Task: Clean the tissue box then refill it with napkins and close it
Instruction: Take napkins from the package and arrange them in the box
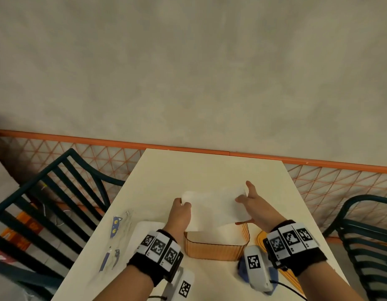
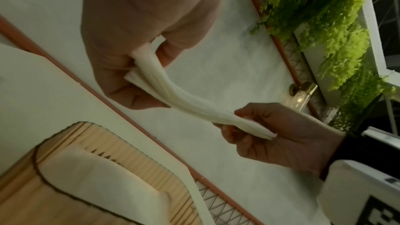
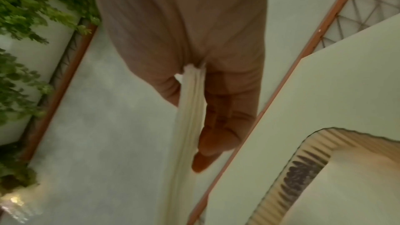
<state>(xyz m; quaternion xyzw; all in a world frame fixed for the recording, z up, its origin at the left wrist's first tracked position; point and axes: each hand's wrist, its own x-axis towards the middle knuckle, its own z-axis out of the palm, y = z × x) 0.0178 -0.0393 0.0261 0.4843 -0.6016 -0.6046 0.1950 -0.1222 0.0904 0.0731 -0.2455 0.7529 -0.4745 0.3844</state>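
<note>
Here both hands hold a stack of napkins (image 1: 214, 205) in the air above the open box (image 1: 216, 246), which sits on the counter (image 1: 210, 166). The left hand (image 1: 180, 213) pinches the stack's left end between thumb and curled fingers (image 2: 129, 95). The right hand (image 1: 253, 205) grasps the right end, thumb on 1 face, fingers (image 3: 225, 126) on the other. The stack sags between them. More napkins (image 2: 97, 177) lie inside the box.
</note>
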